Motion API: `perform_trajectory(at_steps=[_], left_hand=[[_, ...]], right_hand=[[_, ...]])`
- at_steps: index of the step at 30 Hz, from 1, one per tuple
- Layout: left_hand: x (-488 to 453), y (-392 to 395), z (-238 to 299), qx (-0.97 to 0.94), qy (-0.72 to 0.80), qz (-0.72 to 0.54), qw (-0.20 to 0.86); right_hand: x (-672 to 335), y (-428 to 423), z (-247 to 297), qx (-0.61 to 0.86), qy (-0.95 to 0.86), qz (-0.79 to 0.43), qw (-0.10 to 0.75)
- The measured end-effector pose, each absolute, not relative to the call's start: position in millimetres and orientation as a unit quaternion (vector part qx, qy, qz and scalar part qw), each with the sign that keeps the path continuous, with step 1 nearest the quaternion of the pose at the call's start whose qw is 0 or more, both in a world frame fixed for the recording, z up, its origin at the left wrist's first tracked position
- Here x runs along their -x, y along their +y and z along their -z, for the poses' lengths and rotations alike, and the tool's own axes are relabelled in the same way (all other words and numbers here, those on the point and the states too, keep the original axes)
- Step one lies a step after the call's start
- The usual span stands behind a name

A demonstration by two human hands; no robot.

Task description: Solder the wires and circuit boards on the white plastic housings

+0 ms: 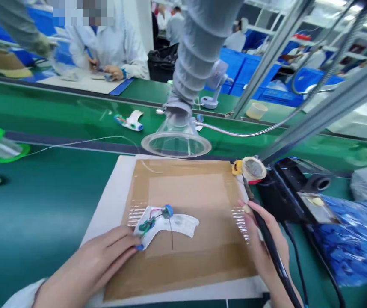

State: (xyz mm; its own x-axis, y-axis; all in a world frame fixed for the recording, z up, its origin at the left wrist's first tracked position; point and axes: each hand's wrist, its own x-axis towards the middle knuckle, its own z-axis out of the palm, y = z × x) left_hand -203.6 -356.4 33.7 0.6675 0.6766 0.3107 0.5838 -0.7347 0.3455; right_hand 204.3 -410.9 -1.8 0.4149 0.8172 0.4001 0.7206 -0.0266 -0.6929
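A white curved plastic shell [182, 224] lies on a tape-covered brown board [196, 188]. At its left end sits a small green circuit board [146, 226] with thin wires. A round blue-edged part [167, 211] is on the shell's upper edge, and a dark wire hangs down from it. My left hand [100, 256] has its fingers together, gripping the shell's left end. In my right hand [268, 244] is a soldering iron [265, 233], held like a pen. Its tip points up and away, beside a yellow sponge [236, 167] and a round tin [253, 168] at the board's far right corner.
A clear extractor funnel [175, 143] hangs over the board's far edge. Solder wire trails from a green spool [2, 147] at left. Another wired shell [132, 120] lies on the green belt. Rightward are a black stand [286, 192] and a bag of blue parts [353, 239]. A co-worker [106, 51] sits opposite.
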Motion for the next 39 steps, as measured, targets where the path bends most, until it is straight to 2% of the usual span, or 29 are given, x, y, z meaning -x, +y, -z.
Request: perform_trajectory(at_steps=[3,7,9,11,13,17,20,23,32,36,39], left_hand=[[183.5,-348.5,-56.0,-0.922,0.311,-0.206,0.101],[149.4,-334.5,-67.3,-0.957,0.201,-0.206,-0.033],[132.4,-329.1,-61.4,-0.969,0.139,-0.189,-0.078],[120.8,-320.6,-53.6,-0.972,0.110,-0.192,-0.075],[117.0,-307.1,-48.1,-0.970,0.106,-0.217,-0.003],[124.3,-270.7,-44.7,-0.909,0.213,-0.222,0.280],[128.5,-246.8,-38.9,-0.853,0.305,-0.206,0.369],[128.9,-231.8,-29.7,-0.857,0.329,-0.206,0.340],[154.2,-193.7,-6.4,-0.898,0.340,-0.248,0.127],[165.1,-194.4,-11.3,-0.898,0.324,-0.286,0.087],[155.6,-220.4,-21.4,-0.872,0.313,-0.365,0.087]], right_hand=[[-183.8,-426.6,13.0,0.657,-0.625,-0.112,0.406],[-153.1,-426.7,26.6,0.583,-0.707,-0.178,0.360],[-140.1,-420.7,31.5,0.559,-0.718,-0.200,0.363],[-132.1,-414.7,34.7,0.547,-0.716,-0.205,0.381],[-130.1,-411.2,36.1,0.559,-0.703,-0.212,0.384],[-137.0,-409.1,35.3,0.589,-0.680,-0.243,0.363],[-143.1,-403.9,34.6,0.580,-0.680,-0.249,0.373],[-147.1,-396.0,32.9,0.570,-0.680,-0.252,0.387],[-156.6,-388.4,29.3,0.575,-0.686,-0.250,0.369],[-158.7,-380.7,30.0,0.558,-0.711,-0.204,0.376],[-155.1,-380.5,20.2,0.564,-0.699,-0.158,0.411]])
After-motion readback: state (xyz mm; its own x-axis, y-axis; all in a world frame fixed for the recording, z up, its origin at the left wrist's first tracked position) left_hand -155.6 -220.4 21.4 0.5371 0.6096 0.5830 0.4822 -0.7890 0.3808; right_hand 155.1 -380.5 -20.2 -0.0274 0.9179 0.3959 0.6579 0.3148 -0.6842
